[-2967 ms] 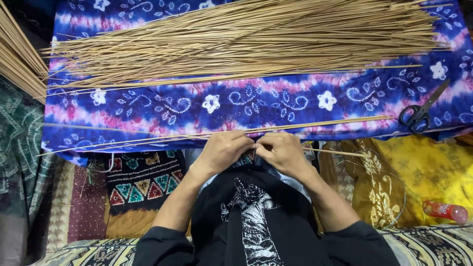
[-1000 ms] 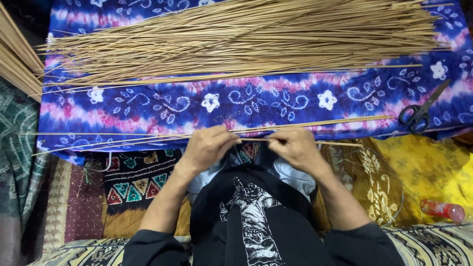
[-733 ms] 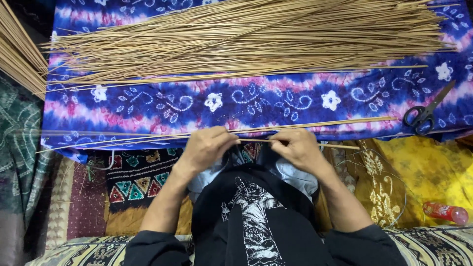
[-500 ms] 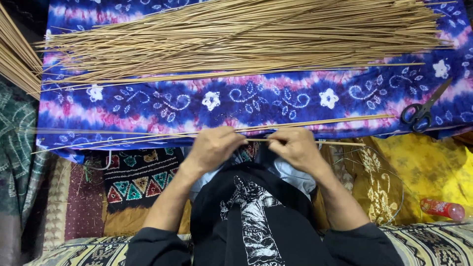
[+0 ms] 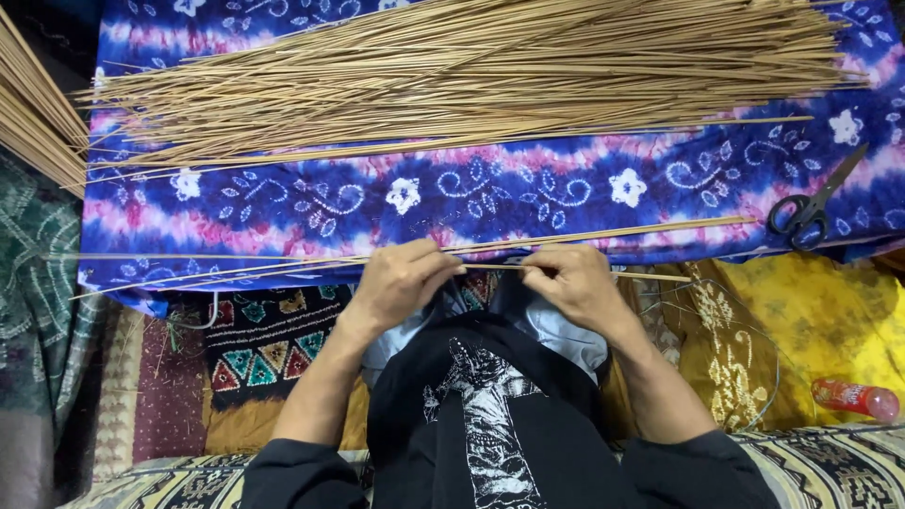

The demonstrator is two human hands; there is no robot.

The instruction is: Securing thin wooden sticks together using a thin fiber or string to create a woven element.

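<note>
One head-worn camera looks steeply down, close over lap and blue cloth [image 5: 490, 193].

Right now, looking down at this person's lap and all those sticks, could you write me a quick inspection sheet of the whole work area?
Surface: blue, pink and purple flowered cloth spread flat in front of the person.
Work things: one thin stick held level between both hands; a few loose sticks lie along the cloth's near edge.
Clutter: black scissors on the cloth at right; red bottle lying on yellow fabric.
Hands: left hand and right hand each pinch the thin stick, apart from each other.
Cables: nothing seen.
Surroundings: big stick pile across the far cloth; second bundle at far left; patterned mats underneath.
</note>
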